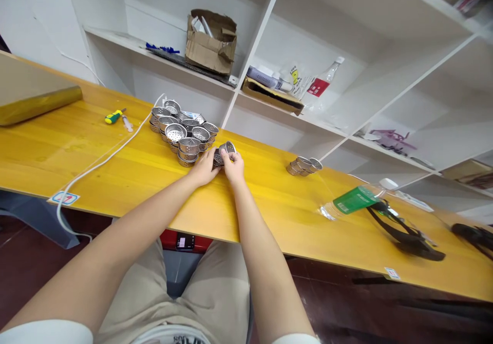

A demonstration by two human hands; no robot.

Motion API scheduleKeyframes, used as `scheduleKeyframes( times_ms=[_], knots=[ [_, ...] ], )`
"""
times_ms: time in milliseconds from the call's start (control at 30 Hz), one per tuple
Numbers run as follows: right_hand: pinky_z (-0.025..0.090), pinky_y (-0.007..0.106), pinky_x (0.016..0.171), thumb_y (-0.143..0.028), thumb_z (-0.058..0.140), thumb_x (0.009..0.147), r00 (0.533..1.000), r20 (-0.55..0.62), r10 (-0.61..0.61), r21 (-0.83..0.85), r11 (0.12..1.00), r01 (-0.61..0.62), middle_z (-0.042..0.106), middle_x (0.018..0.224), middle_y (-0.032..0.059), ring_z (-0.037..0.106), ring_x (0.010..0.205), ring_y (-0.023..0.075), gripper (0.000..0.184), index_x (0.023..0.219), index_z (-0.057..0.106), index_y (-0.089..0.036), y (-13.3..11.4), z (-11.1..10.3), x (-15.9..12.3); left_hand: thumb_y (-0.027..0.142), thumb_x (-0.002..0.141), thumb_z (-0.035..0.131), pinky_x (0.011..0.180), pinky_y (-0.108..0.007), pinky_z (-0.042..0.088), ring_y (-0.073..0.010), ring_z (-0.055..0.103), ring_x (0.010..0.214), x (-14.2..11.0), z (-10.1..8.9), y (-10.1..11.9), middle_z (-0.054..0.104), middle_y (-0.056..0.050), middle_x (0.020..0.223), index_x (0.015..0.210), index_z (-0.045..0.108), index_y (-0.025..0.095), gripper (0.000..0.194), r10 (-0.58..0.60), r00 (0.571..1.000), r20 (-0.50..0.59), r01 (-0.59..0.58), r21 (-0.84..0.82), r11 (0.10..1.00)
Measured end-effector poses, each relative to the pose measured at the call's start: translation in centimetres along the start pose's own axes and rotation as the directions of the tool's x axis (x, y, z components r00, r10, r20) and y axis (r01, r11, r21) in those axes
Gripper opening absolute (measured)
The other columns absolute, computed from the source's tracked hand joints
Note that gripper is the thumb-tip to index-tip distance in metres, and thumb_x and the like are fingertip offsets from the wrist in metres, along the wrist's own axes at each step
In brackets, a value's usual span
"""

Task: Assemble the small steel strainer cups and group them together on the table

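Observation:
Both my hands meet at the middle of the yellow wooden bench (127, 169). My left hand (205, 170) and my right hand (233, 167) are closed together on a small perforated metal cup (227, 150), tilted on its side. Right beside them, to the left, lies a pile of several similar perforated metal cups (181, 131), some stacked. A smaller group of the same cups (303, 166) rests further right on the bench.
A white cable (111, 154) runs across the bench. A yellow-green screwdriver (114, 116) and a gold roll (38, 106) lie at left. A green-labelled plastic bottle (352, 200) and black straps (404, 231) lie at right. White shelves behind hold a torn cardboard box (211, 41).

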State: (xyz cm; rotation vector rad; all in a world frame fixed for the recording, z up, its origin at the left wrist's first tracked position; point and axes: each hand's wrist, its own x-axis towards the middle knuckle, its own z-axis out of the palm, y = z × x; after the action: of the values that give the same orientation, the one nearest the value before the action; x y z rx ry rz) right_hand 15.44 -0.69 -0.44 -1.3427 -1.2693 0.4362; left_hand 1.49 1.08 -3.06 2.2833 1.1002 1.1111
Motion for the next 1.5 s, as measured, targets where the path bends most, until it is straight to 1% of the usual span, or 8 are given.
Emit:
scheduleKeyframes(
  times_ms=[467,700,967,1033,1133,1233,1400,1500],
  knots=[
    [0.053,0.025,0.062,-0.066,0.071,0.074,0.937,-0.036,0.348,0.489,0.823,-0.287,0.062,0.075,-0.0001,0.060,0.074,0.0150,0.047,0.076,0.059,-0.020,-0.1,0.4,0.6,0.010,0.089,0.052,0.124,-0.056,0.033,-0.0371,0.031,0.153,-0.4,-0.6,2.4,0.036,-0.020,0.163,0.147,0.047,0.016,0.058,0.120,0.988,-0.099,-0.092,0.248,0.964],
    [0.048,0.022,0.054,-0.065,0.071,0.077,0.875,-0.019,0.484,0.560,0.730,-0.392,0.059,0.072,-0.0003,0.062,0.074,0.0158,0.046,0.078,0.058,-0.020,0.3,0.2,0.9,0.020,0.094,0.051,0.099,-0.047,0.054,-0.0310,0.066,0.112,-1.0,-0.4,3.6,0.070,-0.016,0.117,0.118,0.063,0.016,0.028,0.185,0.959,0.213,-0.230,0.213,0.950],
    [0.051,0.028,0.074,-0.061,0.069,0.081,0.965,-0.232,0.119,0.146,0.985,-0.086,0.060,0.081,0.0022,0.058,0.081,0.0166,0.043,0.074,0.054,-0.021,-0.5,-0.7,0.4,0.031,0.091,0.059,0.101,-0.053,0.052,-0.0358,0.069,0.109,-0.5,0.3,2.0,0.073,-0.018,0.115,0.110,0.069,0.015,0.027,0.017,0.992,0.122,-0.005,-0.098,0.995],
    [0.051,0.031,0.082,-0.057,0.072,0.079,0.964,-0.253,-0.084,-0.039,0.996,0.077,0.062,0.089,0.0038,0.059,0.087,0.0180,0.040,0.080,0.055,-0.021,-0.9,-0.8,-0.1,0.039,0.093,0.059,0.101,-0.052,0.054,-0.0343,0.070,0.107,0.0,0.5,2.0,0.075,-0.015,0.109,0.107,0.071,0.018,0.028,-0.084,0.992,0.093,0.114,-0.391,0.913],
    [0.050,0.035,0.091,-0.053,0.074,0.080,0.929,-0.165,-0.330,-0.203,0.934,0.296,0.065,0.101,0.0067,0.061,0.097,0.0217,0.038,0.092,0.057,-0.022,-1.4,-0.7,-0.8,0.056,0.097,0.051,0.092,-0.049,0.059,-0.0316,0.073,0.102,0.8,0.4,2.2,0.076,-0.012,0.101,0.113,0.069,0.018,0.045,-0.314,0.931,0.185,0.323,-0.818,0.476],
    [0.049,0.041,0.099,-0.051,0.074,0.081,0.880,-0.053,-0.473,-0.257,0.858,0.445,0.067,0.110,0.0100,0.062,0.107,0.0254,0.039,0.102,0.057,-0.022,-1.7,-0.4,-1.4,0.069,0.096,0.044,0.089,-0.045,0.061,-0.0296,0.072,0.103,1.4,-0.4,2.5,0.076,-0.011,0.105,0.119,0.068,0.018,0.060,-0.316,0.908,0.275,0.331,-0.934,0.138],
    [0.047,0.045,0.104,-0.051,0.078,0.079,0.818,0.120,-0.563,-0.193,0.795,0.575,0.069,0.118,0.0128,0.062,0.113,0.0283,0.044,0.106,0.060,-0.022,-2.2,-0.3,-2.0,0.064,0.092,0.059,0.080,-0.038,0.061,-0.0264,0.072,0.095,1.5,-1.8,2.8,0.076,-0.010,0.100,0.108,0.070,0.017,0.052,-0.297,0.926,0.233,0.248,-0.969,0.015],
    [0.047,0.044,0.105,-0.047,0.070,0.085,0.841,0.152,-0.519,-0.128,0.834,0.537,0.068,0.123,0.0126,0.060,0.118,0.0274,0.032,0.103,0.059,-0.022,-2.2,-0.2,-2.0,0.061,0.088,0.066,0.074,-0.033,0.059,-0.0233,0.071,0.090,1.3,-2.0,2.9,0.074,-0.008,0.098,0.107,0.069,0.017,0.048,-0.324,0.916,0.237,0.263,-0.964,0.038]
  ],
)
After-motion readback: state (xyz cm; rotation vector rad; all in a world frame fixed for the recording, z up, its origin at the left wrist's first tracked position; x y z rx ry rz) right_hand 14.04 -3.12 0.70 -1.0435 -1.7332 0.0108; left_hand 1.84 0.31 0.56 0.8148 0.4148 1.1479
